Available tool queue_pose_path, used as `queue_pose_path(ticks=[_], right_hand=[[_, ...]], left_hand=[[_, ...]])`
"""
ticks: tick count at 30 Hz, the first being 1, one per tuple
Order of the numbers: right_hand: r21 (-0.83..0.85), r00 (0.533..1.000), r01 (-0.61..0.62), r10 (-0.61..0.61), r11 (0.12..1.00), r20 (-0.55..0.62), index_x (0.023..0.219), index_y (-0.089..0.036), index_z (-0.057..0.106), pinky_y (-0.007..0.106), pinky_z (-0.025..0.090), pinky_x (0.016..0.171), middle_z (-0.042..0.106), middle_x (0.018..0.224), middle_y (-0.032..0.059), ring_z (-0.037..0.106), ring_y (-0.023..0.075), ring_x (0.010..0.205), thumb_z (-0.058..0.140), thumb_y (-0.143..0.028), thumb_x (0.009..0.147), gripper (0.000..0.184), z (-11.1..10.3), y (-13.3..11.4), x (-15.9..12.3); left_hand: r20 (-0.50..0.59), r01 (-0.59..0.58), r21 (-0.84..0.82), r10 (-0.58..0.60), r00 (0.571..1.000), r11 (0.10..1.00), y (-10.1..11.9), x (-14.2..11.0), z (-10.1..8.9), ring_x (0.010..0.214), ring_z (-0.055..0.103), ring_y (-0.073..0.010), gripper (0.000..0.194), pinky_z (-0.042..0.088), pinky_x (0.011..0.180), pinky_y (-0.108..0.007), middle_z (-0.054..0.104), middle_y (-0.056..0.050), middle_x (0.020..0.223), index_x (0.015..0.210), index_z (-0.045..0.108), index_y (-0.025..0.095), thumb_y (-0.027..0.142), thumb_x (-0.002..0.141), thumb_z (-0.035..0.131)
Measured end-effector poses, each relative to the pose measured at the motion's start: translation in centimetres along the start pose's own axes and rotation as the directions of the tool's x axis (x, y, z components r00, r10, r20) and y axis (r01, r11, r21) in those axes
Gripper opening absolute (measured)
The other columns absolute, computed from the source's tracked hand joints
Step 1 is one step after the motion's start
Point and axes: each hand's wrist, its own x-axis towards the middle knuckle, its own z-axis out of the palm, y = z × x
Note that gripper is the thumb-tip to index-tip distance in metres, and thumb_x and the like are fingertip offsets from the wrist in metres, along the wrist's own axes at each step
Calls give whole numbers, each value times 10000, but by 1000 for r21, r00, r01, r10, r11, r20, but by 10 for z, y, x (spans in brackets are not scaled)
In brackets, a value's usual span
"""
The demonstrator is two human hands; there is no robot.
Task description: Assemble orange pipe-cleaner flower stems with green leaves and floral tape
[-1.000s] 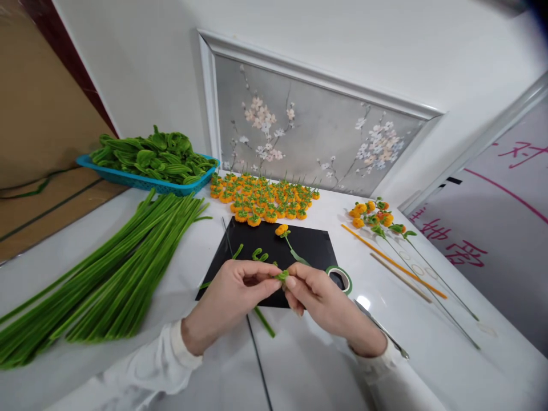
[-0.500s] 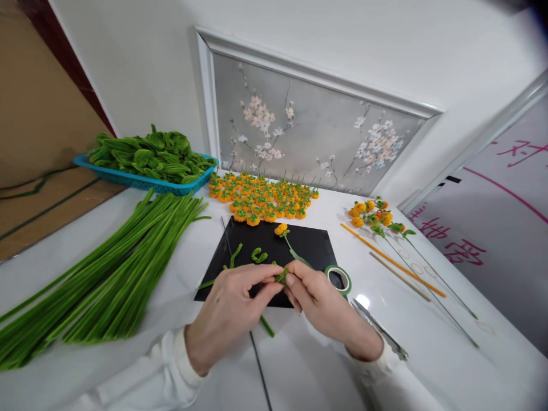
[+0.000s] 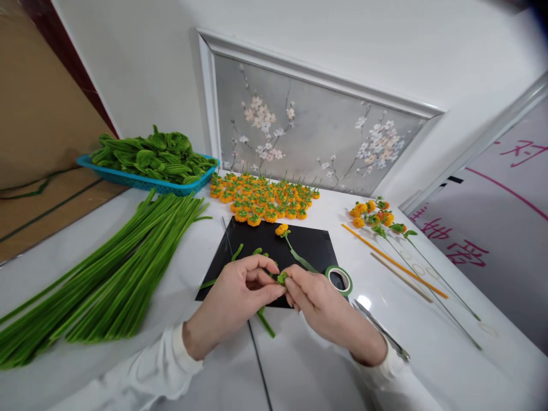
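Observation:
Over the black mat (image 3: 319,242), my right hand (image 3: 319,297) pinches a small curled piece of green pipe cleaner (image 3: 281,278) between thumb and fingertips. My left hand (image 3: 240,288) curves around the same piece from the other side; its thumb touches it, and the index finger is slightly lifted. A green pipe cleaner end (image 3: 266,323) sticks out below my left hand; whether it joins the held piece is hidden. Beyond my hands lies an orange flower (image 3: 281,229) on a stem with green tape (image 3: 302,261) trailing from it. Other green bits (image 3: 237,251) lie partly behind my left hand.
A tape roll (image 3: 339,279) and scissors (image 3: 381,330) lie to the right, near orange and tan sticks (image 3: 400,264) and stemmed flowers (image 3: 372,214). Many orange flower heads (image 3: 265,197) stand behind the mat. Left are green pipe cleaners (image 3: 115,279) and a blue basket (image 3: 148,182) of green leaves.
My left index finger has lifted and separated from the thumb, showing more of the green piece. My right hand keeps its pinch, nearly in place.

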Motion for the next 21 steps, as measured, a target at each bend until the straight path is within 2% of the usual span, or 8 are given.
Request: queue_pose_path(ticks=[3, 6, 8, 11, 14, 16, 18, 21], right_hand=[[-139, 999, -1, -4, 990, -36, 809, -212, 432, 236, 303, 562, 502, 651, -31, 487, 122, 598, 343, -279, 963, 190, 2, 0, 1], [-249, 998, -14, 0, 969, -56, 809, -210, 441, 250, 286, 568, 513, 637, -30, 489, 131, 586, 343, -257, 958, 185, 5, 0, 1], [-288, 999, -25, 11, 957, -51, 802, -209, 433, 256, 278, 563, 525, 639, -25, 492, 135, 576, 335, -231, 954, 182, 7, 0, 2], [-314, 999, -36, 27, 949, -32, 806, -208, 422, 256, 276, 555, 540, 659, -12, 503, 144, 582, 330, -221, 949, 171, 7, 0, 1], [-286, 999, -40, 38, 957, -11, 816, -210, 415, 249, 288, 556, 526, 659, -12, 505, 147, 591, 316, -222, 953, 170, 4, 0, 0], [-243, 999, -37, 39, 969, 3, 831, -212, 416, 244, 296, 560, 517, 665, -14, 510, 146, 607, 312, -217, 955, 161, 1, 1, -1], [-192, 999, -34, 38, 981, 19, 847, -213, 421, 237, 299, 556, 505, 666, -19, 502, 139, 608, 316, -209, 954, 150, -2, 3, -1], [-128, 999, -14, 20, 992, 45, 848, -215, 432, 227, 292, 540, 481, 656, -32, 467, 123, 586, 337, -204, 949, 139, -5, 5, -1]], left_hand=[[-68, -91, 216, 108, 992, 972, -2, -1, 1, 594, 596, -121, 101, 450, 597, -234, 658, 55, 622, 842, 586, 205, 191, 747, 617], [-124, -187, 462, 271, 954, 867, -2, -5, 4, 625, 621, -119, 122, 442, 643, -240, 682, 67, 668, 865, 605, 229, 159, 769, 575], [-122, -215, 545, 330, 936, 810, -2, -8, 7, 632, 628, -119, 135, 435, 645, -239, 681, 73, 681, 871, 589, 234, 142, 778, 556], [-110, -211, 578, 332, 937, 788, -1, -10, 8, 643, 628, -129, 88, 427, 624, -244, 673, 65, 697, 847, 548, 229, 165, 788, 557], [-99, -181, 532, 273, 957, 827, -1, -9, 7, 666, 629, -139, 65, 427, 635, -255, 668, 54, 710, 811, 528, 228, 184, 784, 568], [-69, -133, 406, 175, 982, 904, 0, -5, 4, 705, 637, -148, 99, 441, 661, -257, 672, 43, 727, 812, 530, 223, 178, 757, 598], [26, -49, 215, 44, 999, 975, 1, -1, -1, 737, 641, -159, 115, 455, 665, -257, 674, 23, 741, 811, 536, 209, 203, 743, 627], [226, 128, -48, -114, 967, 991, 2, 5, -8, 746, 645, -157, 133, 466, 679, -262, 686, -4, 751, 812, 542, 184, 279, 773, 627]])
